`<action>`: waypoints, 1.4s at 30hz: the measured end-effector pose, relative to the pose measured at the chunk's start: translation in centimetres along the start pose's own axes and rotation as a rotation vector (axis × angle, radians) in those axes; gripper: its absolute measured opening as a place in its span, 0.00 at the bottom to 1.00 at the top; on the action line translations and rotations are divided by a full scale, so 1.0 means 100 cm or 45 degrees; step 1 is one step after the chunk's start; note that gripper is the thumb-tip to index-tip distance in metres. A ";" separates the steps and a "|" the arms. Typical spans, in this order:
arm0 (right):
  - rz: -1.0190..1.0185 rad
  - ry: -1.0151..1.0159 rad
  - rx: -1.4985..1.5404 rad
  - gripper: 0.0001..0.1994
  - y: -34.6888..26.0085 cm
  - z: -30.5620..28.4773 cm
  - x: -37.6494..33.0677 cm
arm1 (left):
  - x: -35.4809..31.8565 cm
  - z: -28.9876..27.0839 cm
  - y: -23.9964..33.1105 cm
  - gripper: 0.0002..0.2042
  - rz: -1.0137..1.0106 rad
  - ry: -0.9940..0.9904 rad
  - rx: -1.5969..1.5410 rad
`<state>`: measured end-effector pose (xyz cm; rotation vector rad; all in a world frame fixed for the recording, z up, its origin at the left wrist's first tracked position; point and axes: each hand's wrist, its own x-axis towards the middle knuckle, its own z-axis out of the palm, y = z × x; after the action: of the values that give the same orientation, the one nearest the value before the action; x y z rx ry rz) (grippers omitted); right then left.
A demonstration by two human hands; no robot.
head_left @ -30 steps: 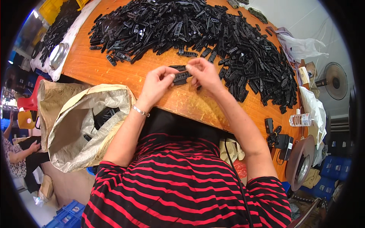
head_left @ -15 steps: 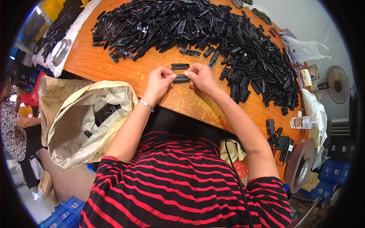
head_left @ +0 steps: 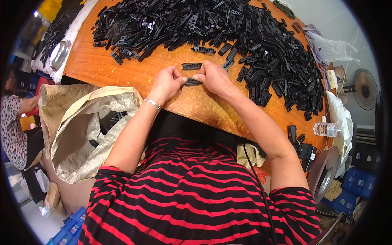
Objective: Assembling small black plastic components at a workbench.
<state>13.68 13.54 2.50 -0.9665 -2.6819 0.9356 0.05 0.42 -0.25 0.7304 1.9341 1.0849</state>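
Between my two hands, just above the near part of the wooden table, is a small slim black plastic part [head_left: 192, 82]. My left hand [head_left: 166, 83] pinches its left end between thumb and fingers. At the other end, the thumb and fingers of my right hand [head_left: 213, 77] are closed on the same part. A second black part [head_left: 191, 66] lies on the table just beyond my fingertips. Farther back spreads a large heap of similar black plastic parts [head_left: 179, 24]. The fingertips partly cover the held piece, so its exact kind is unclear.
An open woven sack [head_left: 77, 163] with a few black parts inside stands left of the table [head_left: 122, 77]. To the right are a clear plastic bottle [head_left: 326, 129], a black power adapter [head_left: 305, 152] and a fan [head_left: 364, 90]. A person [head_left: 16, 122] is at far left.
My hands still hold the black part by both ends. The view has shifted slightly, and the person at far left has moved an arm upward.
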 end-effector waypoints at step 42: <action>0.255 -0.118 0.923 0.08 0.024 -0.010 -0.057 | 0.008 0.017 0.021 0.14 0.779 0.336 0.853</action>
<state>19.72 11.93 2.26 -1.0196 -2.0303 1.8412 1.32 2.75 0.74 1.7003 2.4030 0.8826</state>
